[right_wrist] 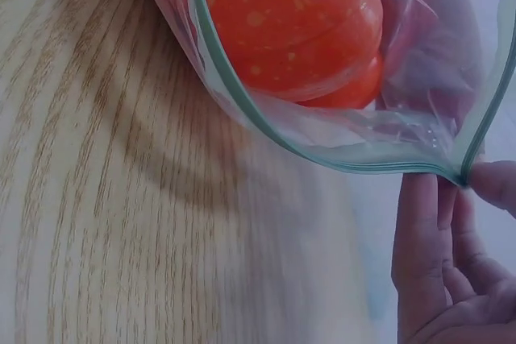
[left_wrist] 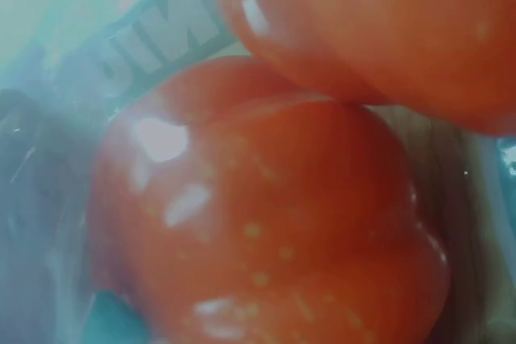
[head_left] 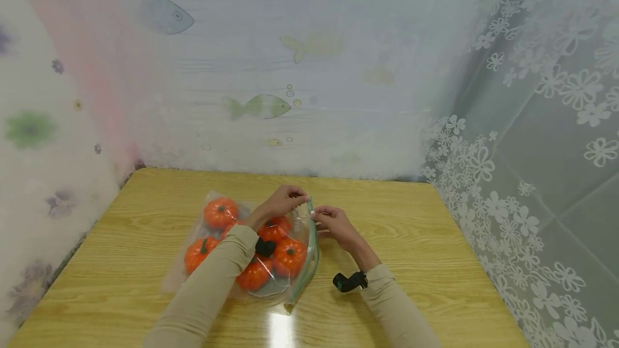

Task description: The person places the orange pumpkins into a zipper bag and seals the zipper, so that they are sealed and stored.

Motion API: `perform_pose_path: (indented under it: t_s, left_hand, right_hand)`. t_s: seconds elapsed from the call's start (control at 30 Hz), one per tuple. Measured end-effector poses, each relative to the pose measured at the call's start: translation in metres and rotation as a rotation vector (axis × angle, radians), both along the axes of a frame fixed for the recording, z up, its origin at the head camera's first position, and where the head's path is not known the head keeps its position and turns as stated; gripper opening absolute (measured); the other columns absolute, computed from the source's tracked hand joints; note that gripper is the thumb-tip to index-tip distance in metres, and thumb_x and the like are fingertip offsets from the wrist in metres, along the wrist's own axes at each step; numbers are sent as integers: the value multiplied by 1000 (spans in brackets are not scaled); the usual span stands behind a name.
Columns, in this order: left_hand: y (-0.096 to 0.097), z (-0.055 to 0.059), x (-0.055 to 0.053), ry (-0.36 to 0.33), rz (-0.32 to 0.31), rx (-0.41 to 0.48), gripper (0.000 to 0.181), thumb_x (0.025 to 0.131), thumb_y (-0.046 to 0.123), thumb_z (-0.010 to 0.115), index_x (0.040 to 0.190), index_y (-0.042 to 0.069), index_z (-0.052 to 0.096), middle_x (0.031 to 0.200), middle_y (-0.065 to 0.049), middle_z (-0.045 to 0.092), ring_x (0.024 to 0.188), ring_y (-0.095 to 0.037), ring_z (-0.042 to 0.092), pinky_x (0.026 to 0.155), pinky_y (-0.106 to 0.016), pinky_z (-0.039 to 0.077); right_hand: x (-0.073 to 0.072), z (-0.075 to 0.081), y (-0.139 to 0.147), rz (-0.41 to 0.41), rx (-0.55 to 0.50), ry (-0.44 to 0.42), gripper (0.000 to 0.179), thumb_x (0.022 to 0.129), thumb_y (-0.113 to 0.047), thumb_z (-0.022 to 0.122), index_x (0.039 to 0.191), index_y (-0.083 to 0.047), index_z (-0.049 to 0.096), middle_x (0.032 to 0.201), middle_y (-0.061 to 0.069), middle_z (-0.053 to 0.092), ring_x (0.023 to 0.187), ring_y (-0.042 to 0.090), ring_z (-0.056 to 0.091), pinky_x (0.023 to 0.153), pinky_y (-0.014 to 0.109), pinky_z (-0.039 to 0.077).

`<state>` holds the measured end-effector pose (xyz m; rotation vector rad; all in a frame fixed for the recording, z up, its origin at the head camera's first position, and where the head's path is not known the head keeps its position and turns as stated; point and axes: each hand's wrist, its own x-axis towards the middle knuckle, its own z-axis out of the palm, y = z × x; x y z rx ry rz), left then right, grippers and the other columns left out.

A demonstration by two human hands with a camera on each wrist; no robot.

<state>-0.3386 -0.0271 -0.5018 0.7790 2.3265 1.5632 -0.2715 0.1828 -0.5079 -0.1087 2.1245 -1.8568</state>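
Note:
A clear zip bag (head_left: pixel 232 297) lies on the table with several small orange pumpkins (head_left: pixel 290 258) inside. Its green zip edge (head_left: pixel 314 262) faces right and gapes apart along the nearer part. At the far end of that edge, my left hand (head_left: pixel 282 201) pinches the bag's corner. Just beside it, my right hand (head_left: pixel 337 225) pinches the zip between thumb and fingers, at a small white slider (head_left: pixel 312 212). The right wrist view shows the two zip strips meeting at the right fingertips (right_wrist: pixel 419 199). Pumpkins seen through plastic fill the left wrist view, where the left hand is hidden.
The wooden table (head_left: pixel 396 219) runs back to a curtain (head_left: pixel 358 122) printed with fish. A flowered curtain (head_left: pixel 483 192) hangs along the right side. Black wrist cameras, one being the right camera (head_left: pixel 349 282), sit on both wrists.

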Motion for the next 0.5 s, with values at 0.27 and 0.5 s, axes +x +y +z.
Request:
perform_pose_path:
  t_s: [0.27,0.5]
  left_hand:
    - [0,-2,-3,8,31,-13,25,105,21,59,114,2,72,102,-9,68,81,-17,58,72,-29,51]
    - [-6,-2,-6,37,36,-28,26,106,21,57,115,1,71,104,-12,67,84,-18,58,74,-32,50]
  right_hand:
    - [0,2,2,49,26,-11,33,105,-21,58,128,3,59,103,6,69,88,19,71,79,35,63]
    - [3,-1,2,66,25,-21,28,105,-19,57,122,4,61,104,7,66,92,19,71,86,41,62]
